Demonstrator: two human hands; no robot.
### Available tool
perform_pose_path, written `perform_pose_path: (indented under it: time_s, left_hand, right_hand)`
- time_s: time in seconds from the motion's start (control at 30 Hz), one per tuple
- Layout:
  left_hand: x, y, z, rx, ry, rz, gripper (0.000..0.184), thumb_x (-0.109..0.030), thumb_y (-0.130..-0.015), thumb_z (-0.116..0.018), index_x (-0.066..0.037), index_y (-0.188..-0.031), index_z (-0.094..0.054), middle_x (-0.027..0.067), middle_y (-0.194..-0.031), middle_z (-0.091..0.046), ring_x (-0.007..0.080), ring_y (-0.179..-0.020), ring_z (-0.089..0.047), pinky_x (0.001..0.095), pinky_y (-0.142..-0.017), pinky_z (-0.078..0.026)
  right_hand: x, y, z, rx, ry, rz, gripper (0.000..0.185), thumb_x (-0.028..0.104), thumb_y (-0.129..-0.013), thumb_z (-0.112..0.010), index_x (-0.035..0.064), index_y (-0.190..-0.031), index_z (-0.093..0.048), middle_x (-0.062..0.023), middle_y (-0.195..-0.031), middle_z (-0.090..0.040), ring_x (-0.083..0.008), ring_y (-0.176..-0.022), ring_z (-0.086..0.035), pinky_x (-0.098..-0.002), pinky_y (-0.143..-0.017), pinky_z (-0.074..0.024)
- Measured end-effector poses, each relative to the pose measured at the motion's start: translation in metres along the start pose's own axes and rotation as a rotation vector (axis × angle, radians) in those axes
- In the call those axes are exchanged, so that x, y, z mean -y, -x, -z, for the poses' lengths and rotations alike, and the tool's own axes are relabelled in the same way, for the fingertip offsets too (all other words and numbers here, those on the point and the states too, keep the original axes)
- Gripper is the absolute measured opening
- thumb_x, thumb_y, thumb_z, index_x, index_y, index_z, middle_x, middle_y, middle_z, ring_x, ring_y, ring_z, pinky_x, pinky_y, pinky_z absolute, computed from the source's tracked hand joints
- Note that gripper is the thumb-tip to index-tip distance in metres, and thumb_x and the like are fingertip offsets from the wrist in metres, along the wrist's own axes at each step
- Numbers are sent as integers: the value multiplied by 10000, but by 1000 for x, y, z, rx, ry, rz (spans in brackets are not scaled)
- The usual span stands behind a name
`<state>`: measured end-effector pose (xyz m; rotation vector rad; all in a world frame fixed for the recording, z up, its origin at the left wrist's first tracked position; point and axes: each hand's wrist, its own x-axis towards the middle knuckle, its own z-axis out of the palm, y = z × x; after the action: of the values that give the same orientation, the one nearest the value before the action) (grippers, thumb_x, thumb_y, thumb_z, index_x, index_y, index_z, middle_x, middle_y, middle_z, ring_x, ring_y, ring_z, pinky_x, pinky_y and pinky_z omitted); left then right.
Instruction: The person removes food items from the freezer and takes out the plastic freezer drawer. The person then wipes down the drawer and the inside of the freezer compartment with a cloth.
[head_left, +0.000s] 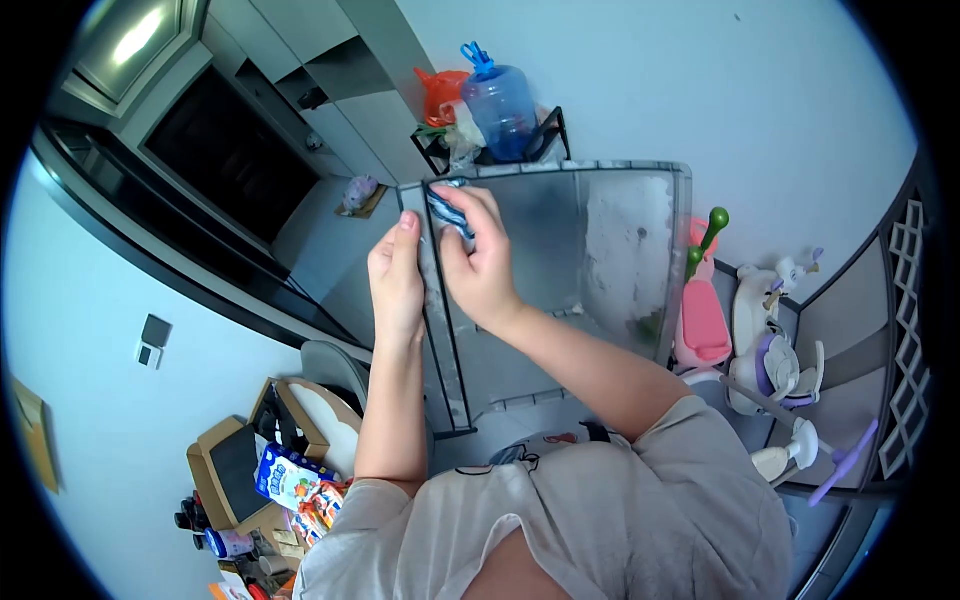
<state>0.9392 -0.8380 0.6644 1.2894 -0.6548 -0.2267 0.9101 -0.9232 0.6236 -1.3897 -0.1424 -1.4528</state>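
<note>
In front of me stands a large box-like frame [683,250] with see-through, smudged sides and grey-and-black edging; its exact kind is unclear. My left hand [397,275] is closed around its left edge, thumb up near the top corner and the other fingers mostly hidden behind. With my right hand [482,265] I pinch a crumpled blue, white and dark striped cloth [453,207]. The cloth lies against the inner side of the same edge, close beside my left thumb, and is partly hidden by my fingers.
Behind the frame, a blue water jug [500,110] and red plastic bag [441,95] sit on a black rack. To the right are a pink ride-on toy [703,320] and a white-and-purple one [775,360]. Cardboard boxes and packets [290,478] fill the lower left.
</note>
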Motion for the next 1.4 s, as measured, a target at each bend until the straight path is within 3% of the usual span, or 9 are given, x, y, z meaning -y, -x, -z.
perform_pose_path:
  time_s: [0.17, 0.4, 0.67, 0.8, 0.87, 0.97, 1.1, 1.2, 1.4]
  left_hand:
    - [1, -10, 6, 31, -43, -9, 334, -322, -971, -494, -36, -869, -633, -31, -735, -598, 22, -612, -477, 175, -564, -372]
    - [-27, -1, -8, 85, -91, -18, 336, -318, -963, -505, -16, -889, -632, -9, -743, -616, 30, -621, -506, 177, -579, -397]
    - [-15, -18, 9, 13, 19, 68, 217, -232, -907, -613, -16, -912, -631, 9, -774, -644, 41, -610, -542, 177, -569, -425]
    - [-17, -10, 8, 39, -33, 50, 222, -243, -898, -627, -27, -850, -608, -1, -737, -619, 23, -596, -508, 170, -558, -407]
    - [-16, -9, 5, 45, -41, 45, 245, -263, -896, -632, -42, -800, -585, -26, -689, -571, 9, -564, -448, 167, -517, -353]
    - [-11, -8, 4, 86, -65, 32, 259, -286, -901, -625, -56, -788, -584, -49, -657, -529, -5, -548, -403, 174, -484, -294]
    - [-23, 0, 5, 151, -90, 64, 273, -296, -913, -606, -46, -806, -594, -44, -669, -543, -5, -552, -414, 169, -491, -312]
    - [-17, -1, 11, 121, -48, 85, 278, -296, -915, -604, -35, -819, -600, -36, -682, -558, 2, -558, -429, 168, -504, -333]
    - [-15, 7, 0, 188, -31, 58, 262, -266, -927, -586, -20, -838, -612, -51, -703, -565, -1, -567, -436, 172, -511, -341]
  right_hand:
    - [-28, -6, 1, 104, 117, 165, 533, -107, -755, -462, 14, -1274, -471, -177, -1168, -473, -351, -1070, -497, -347, -923, -420]
    - [-110, 5, 7, 253, 631, 148, 607, -30, -784, -473, 18, -1378, -356, -163, -1299, -428, -348, -1181, -415, -405, -1000, -353]
    - [-95, 23, 52, 1218, 751, 56, 461, 42, -730, -580, 37, -1189, -538, -165, -1200, -487, -382, -1150, -433, -414, -954, -411]
    - [-102, -4, 56, 120, 866, -56, 416, -18, -707, -537, -7, -1122, -565, -217, -1180, -489, -395, -1052, -451, -431, -909, -407]
    - [-130, 1, 44, 112, 897, -102, 462, 21, -705, -551, -41, -1162, -536, -238, -1214, -470, -385, -1100, -433, -412, -937, -403]
    - [-128, 14, 12, 374, 825, 260, 512, 26, -722, -530, -86, -1219, -474, -269, -1254, -445, -396, -1111, -434, -415, -965, -388]
    - [-109, 22, 14, 507, 735, 187, 542, 37, -719, -540, -70, -1245, -462, -220, -1263, -467, -384, -1098, -458, -410, -969, -395]
    - [-85, 18, 49, 1327, 580, -42, 492, -50, -699, -538, -6, -1188, -506, -184, -1220, -496, -385, -1107, -437, -426, -954, -382]
    - [-91, 13, 36, 150, 711, 174, 449, 27, -713, -587, 42, -1160, -546, -158, -1098, -570, -330, -1021, -509, -421, -921, -428]
